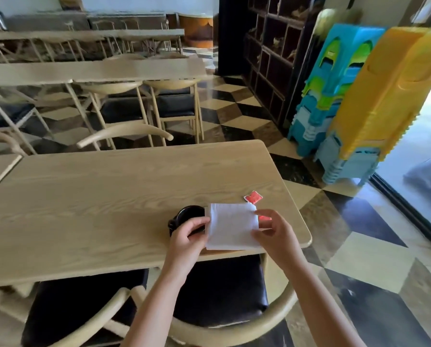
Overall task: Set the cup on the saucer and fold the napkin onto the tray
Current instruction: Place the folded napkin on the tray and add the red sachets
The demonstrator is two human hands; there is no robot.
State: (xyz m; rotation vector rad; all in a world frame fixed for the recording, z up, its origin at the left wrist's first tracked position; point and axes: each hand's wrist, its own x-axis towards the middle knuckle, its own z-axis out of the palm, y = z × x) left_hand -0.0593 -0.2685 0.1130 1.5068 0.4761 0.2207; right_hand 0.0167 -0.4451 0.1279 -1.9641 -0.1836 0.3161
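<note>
A white napkin (230,226) is held flat just above the near right part of the wooden table (109,196). My left hand (188,237) pinches its left edge and my right hand (272,230) pinches its right edge. A black cup (188,215) stands on the table behind my left hand, partly hidden by the hand and the napkin. I cannot make out a saucer or a tray; the napkin hides what lies under it.
A red packet (253,197) lies on the table beyond the napkin, and a second red one (264,218) shows by my right fingers. Two wooden chairs (209,296) with black seats stand below the table's near edge. Stacked plastic stools (359,101) stand at the right.
</note>
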